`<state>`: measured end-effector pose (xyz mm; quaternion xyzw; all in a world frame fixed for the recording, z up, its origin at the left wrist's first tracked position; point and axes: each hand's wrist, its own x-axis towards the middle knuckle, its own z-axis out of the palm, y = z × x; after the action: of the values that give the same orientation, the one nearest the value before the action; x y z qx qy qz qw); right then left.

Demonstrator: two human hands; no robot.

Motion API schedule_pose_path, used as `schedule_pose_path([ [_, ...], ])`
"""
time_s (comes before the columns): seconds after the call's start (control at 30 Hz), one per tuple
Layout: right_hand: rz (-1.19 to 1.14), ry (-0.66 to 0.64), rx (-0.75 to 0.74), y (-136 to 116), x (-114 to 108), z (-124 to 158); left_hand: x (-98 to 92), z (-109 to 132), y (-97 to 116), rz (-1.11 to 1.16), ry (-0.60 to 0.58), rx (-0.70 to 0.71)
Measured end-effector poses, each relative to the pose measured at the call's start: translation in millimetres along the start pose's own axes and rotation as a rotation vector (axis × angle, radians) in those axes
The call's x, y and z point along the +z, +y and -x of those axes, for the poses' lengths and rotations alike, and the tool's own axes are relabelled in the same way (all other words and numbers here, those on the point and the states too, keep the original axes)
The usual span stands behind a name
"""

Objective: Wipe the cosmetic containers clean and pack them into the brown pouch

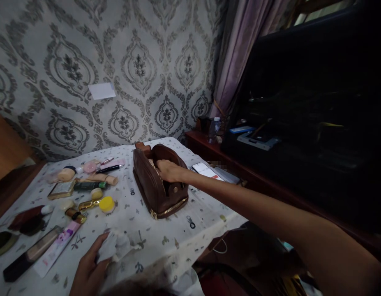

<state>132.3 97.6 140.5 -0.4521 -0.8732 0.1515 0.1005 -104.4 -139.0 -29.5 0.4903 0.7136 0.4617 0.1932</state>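
A brown leather cosmetic bag (145, 174) stands unzipped on the table. My right hand (167, 170) reaches into its opening from the right; the fingers are hidden inside, so what they touch cannot be seen. Low at the front, my left hand (90, 263) holds a crumpled white tissue (116, 244) between thumb and fingers. Makeup lies spread to the left of the bag: a yellow-lidded jar (107, 204), a dark green tube (88, 186), a gold lipstick tube (89, 204), a pink and white tube (59, 246) and a black-capped bottle (33, 253), among others.
A patterned white cloth (165, 234) covers the table. A lit phone (205, 170) lies right of the bag. Behind it, a dark red ledge (198, 142) holds a plastic bottle (214, 129). A large dark screen (301, 102) stands at the right, and a papered wall rises behind.
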Motion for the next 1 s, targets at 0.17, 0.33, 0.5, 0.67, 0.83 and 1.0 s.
schedule_pose_path([
  [0.17, 0.177, -0.172, -0.264, 12, 3, 70, 4.7, 4, 4, 0.02, 0.05, -0.014],
  [0.33, 0.165, -0.011, -0.399, 20, 26, 113, -3.4, -3, 0, 0.037, 0.013, -0.043],
  [0.5, 0.145, -0.022, -0.359, 20, 31, 109, -7.0, -4, 1, 0.019, 0.045, -0.082],
  [0.67, -0.01, -0.051, -0.256, 9, 13, 94, -1.9, -3, 15, 0.059, 0.071, -0.096],
  [0.83, -0.147, 0.051, -0.311, 4, 27, 81, 2.8, -4, 40, 0.154, -0.009, -0.11],
  [1.0, -0.095, 0.331, -0.353, 21, 58, 75, -1.8, -11, 64, 0.212, -0.097, -0.071],
])
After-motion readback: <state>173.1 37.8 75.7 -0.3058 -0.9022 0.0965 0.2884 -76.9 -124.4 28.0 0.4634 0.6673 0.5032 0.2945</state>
